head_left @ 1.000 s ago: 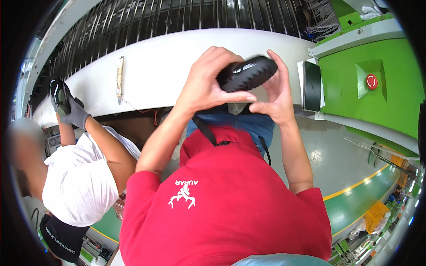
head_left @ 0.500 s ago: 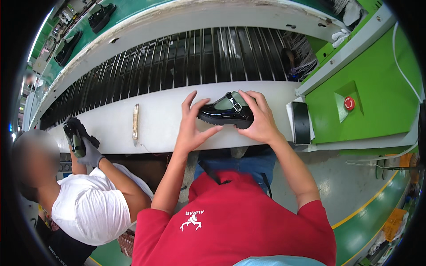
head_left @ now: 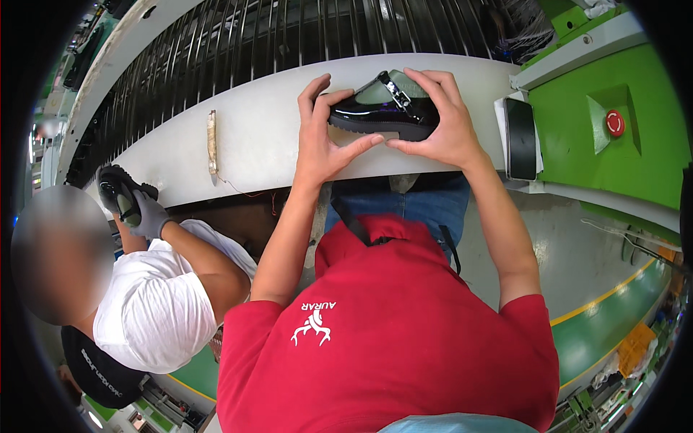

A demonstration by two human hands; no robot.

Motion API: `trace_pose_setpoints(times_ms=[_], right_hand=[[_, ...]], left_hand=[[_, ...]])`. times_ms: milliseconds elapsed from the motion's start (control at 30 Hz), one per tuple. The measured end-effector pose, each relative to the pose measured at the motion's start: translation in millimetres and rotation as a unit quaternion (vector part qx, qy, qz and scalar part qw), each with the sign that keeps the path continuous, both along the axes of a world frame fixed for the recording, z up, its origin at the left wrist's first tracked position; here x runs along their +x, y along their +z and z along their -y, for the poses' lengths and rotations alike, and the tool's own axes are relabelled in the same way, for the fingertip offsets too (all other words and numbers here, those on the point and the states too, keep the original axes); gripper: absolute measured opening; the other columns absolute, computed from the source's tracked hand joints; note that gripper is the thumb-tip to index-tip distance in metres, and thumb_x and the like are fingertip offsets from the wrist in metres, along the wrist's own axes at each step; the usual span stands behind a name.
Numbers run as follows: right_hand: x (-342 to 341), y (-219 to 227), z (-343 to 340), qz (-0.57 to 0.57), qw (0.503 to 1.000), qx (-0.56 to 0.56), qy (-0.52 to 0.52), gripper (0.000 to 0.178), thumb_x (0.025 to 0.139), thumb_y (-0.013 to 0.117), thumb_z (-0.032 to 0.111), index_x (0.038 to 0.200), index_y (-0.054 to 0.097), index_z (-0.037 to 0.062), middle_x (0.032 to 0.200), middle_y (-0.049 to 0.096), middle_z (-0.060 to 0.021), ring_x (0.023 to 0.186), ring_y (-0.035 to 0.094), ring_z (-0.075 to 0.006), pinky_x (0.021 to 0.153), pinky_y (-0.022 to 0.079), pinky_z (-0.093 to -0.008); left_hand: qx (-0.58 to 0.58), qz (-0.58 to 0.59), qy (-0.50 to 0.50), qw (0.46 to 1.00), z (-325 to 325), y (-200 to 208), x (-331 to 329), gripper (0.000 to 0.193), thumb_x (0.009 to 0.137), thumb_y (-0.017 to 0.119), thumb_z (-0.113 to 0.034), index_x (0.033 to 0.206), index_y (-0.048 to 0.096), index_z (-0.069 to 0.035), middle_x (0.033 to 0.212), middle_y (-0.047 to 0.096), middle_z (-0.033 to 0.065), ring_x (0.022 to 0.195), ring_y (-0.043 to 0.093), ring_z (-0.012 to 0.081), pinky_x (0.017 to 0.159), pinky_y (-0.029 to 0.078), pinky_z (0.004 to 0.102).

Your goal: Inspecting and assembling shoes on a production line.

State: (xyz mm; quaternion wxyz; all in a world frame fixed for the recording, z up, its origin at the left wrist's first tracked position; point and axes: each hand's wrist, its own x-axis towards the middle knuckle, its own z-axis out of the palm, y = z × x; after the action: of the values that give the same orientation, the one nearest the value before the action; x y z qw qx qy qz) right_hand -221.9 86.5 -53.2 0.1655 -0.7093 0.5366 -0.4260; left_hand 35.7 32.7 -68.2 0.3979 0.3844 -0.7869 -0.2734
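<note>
Head view: red shirt (head_left: pixel 390 339) fills lower centre, jeans (head_left: pixel 433 206) just above it. Beyond, at upper centre, left hand (head_left: pixel 325 141) and right hand (head_left: pixel 453 130), both bare, clamped on opposite ends of one black shoe (head_left: pixel 372 112). Left has the toe end, fingers bent at the toe, thumb just under the sole edge. Right has the heel end, fingers over the top, thumb below the heel. Thumb tips close, small gap. Shoe sits sideways, toe left, chunky sole facing frame bottom, buckled strap visible. It's over the white counter (head_left: pixel 267 123); can't tell if touching. Wrapped stick (head_left: pixel 212 142) lies on the counter, left of the hands. Phone (head_left: pixel 521 137) on paper (head_left: pixel 500 115) at right, beside green machine (head_left: pixel 563 137) with red button (head_left: pixel 613 123). Left side: co-worker in white top (head_left: pixel 159 296), grey glove (head_left: pixel 150 215) holding second shoe (head_left: pixel 121 191). Floor (head_left: pixel 570 252) at right, with yellow line (head_left: pixel 601 299). Farther off, metal rods (head_left: pixel 289 40) run along the top, behind the counter.
</note>
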Motion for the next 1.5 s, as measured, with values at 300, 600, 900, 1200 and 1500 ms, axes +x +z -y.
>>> trace_pose_setpoints(times_ms=[300,600,900,1200,1500], right_hand=[[1.1,-0.9,-0.8,0.008,1.000,-0.026,-0.004,0.106,0.059,0.106,0.036,0.153,0.062,0.0155,0.137,0.058,-0.0101,0.125,0.066,-0.0335,0.106,0.059,-0.0467],[0.7,-4.5,-10.2,0.031,0.999,-0.031,0.020,0.109,0.061,0.107,0.040,0.155,0.060,0.0099,0.148,0.056,-0.0124,0.138,0.059,-0.0329,0.115,0.052,-0.0454],[17.7,-8.8,-13.9,0.052,0.997,-0.063,-0.006,0.087,0.076,0.100,0.032,0.151,0.064,0.0067,0.151,0.058,-0.0147,0.141,0.059,-0.0343,0.118,0.050,-0.0456],[29.5,-7.5,-25.4,0.375,0.922,0.097,0.016,0.117,0.081,0.098,0.025,0.173,0.028,0.0066,0.153,0.051,-0.0161,0.141,0.057,-0.0303,0.118,0.049,-0.0432],[35.8,57.9,-36.0,0.342,0.930,0.136,-0.002,0.089,0.082,0.094,0.012,0.159,0.051,0.0014,0.134,0.072,-0.0145,0.117,0.074,-0.0253,0.102,0.060,-0.0383]], left_hand=[[0.028,-0.012,-0.005,1.000,-4.2,4.3,-0.8,0.082,0.075,0.100,-0.040,0.141,0.066,-0.006,0.160,0.042,0.0203,0.153,0.045,0.0404,0.123,0.044,0.0508],[0.023,-0.031,-0.018,0.999,-6.4,1.5,2.4,0.080,0.071,0.103,-0.037,0.135,0.066,-0.005,0.157,0.044,0.0184,0.142,0.055,0.0366,0.113,0.053,0.0460],[0.045,-0.064,-0.014,0.997,-10.8,1.6,9.0,0.079,0.066,0.106,-0.031,0.130,0.068,-0.003,0.148,0.052,0.0183,0.139,0.056,0.0362,0.116,0.049,0.0449],[0.096,-0.112,-0.034,0.989,-0.8,-1.5,15.1,0.076,0.064,0.107,-0.034,0.126,0.072,-0.006,0.141,0.059,0.0154,0.140,0.055,0.0342,0.121,0.043,0.0449],[-0.022,-0.075,-0.033,0.996,-28.6,13.9,-0.8,0.104,0.060,0.108,-0.038,0.146,0.058,-0.007,0.156,0.052,0.0213,0.153,0.045,0.0449,0.125,0.040,0.0527]])
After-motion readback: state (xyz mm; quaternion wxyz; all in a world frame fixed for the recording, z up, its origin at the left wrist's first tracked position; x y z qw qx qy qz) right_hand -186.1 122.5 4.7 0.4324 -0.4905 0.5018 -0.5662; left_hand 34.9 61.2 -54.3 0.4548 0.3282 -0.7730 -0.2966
